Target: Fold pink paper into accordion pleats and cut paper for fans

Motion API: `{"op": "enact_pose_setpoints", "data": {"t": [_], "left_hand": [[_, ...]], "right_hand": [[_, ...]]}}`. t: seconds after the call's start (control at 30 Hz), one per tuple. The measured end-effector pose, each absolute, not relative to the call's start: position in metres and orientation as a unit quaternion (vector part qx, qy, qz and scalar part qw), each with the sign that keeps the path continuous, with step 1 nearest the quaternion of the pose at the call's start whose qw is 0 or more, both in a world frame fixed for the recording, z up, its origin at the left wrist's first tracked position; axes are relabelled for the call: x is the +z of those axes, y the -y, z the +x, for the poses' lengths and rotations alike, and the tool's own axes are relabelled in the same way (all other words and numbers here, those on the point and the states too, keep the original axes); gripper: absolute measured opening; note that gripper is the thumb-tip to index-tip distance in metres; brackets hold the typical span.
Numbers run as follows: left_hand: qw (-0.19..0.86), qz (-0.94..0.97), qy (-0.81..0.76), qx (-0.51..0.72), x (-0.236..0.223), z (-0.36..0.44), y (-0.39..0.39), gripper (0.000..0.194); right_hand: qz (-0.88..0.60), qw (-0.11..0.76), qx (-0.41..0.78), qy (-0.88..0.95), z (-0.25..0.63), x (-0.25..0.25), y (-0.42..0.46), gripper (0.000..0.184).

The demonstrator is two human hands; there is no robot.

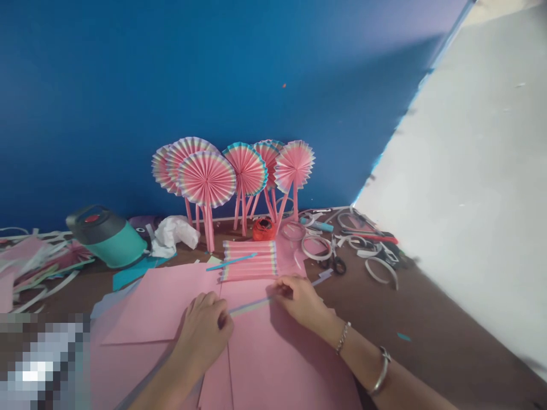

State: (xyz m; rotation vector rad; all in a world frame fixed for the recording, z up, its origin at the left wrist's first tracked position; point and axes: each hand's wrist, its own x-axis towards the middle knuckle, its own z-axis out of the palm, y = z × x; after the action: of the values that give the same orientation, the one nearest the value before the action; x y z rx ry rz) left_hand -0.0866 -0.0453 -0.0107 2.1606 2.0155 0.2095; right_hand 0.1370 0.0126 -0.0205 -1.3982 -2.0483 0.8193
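A narrow pastel-edged paper strip [250, 306] stretches across a pink paper sheet [282, 359]. My left hand [203, 333] grips its near end, and my right hand [299, 302] pinches its far end between fingertips and thumb. Another pink sheet [158, 307] lies beside my left hand, overlapping the first. Just beyond my hands sits a pleated pink paper piece [248, 261] with rainbow-coloured edges. A blue strip [231, 262] lies across it. Further back, several pink paper fans on sticks [207, 179] stand against the wall.
A teal and black flask [106, 236] lies at left by crumpled white paper [173, 234]. Scissors [335, 263] and white paper rings [380, 270] sit at right. A red roll [264, 229] stands behind the pleats. A white board [470, 171] slants along the right side.
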Motion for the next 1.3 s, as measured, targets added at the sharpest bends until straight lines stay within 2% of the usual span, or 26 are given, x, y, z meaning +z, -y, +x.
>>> {"op": "enact_pose_setpoints", "data": {"t": [0.27, 0.5, 0.63, 0.83, 1.1, 1.3], "left_hand": [[0.036, 0.717, -0.693, 0.072, -0.002, -0.081, 0.054, 0.01], [-0.016, 0.744, -0.668, -0.01, 0.003, -0.07, 0.062, 0.025], [-0.012, 0.767, -0.641, -0.025, 0.002, -0.067, 0.066, 0.037], [-0.022, 0.786, -0.616, -0.046, -0.004, -0.064, 0.07, 0.042], [-0.06, 0.805, -0.586, -0.07, -0.013, -0.059, 0.073, 0.04], [-0.094, 0.812, -0.574, -0.038, -0.028, -0.063, 0.079, 0.039]], "right_hand": [[-0.526, 0.255, 0.318, 0.746, 0.138, -0.021, -0.013, 0.014], [-0.529, 0.243, 0.319, 0.748, 0.138, -0.021, -0.016, 0.017], [-0.525, 0.243, 0.322, 0.75, 0.139, -0.022, -0.016, 0.015], [-0.531, 0.247, 0.325, 0.743, 0.138, -0.022, -0.015, 0.017], [-0.54, 0.227, 0.306, 0.75, 0.136, -0.016, -0.012, 0.021], [-0.548, 0.221, 0.263, 0.763, 0.14, -0.017, -0.016, 0.02]]}}
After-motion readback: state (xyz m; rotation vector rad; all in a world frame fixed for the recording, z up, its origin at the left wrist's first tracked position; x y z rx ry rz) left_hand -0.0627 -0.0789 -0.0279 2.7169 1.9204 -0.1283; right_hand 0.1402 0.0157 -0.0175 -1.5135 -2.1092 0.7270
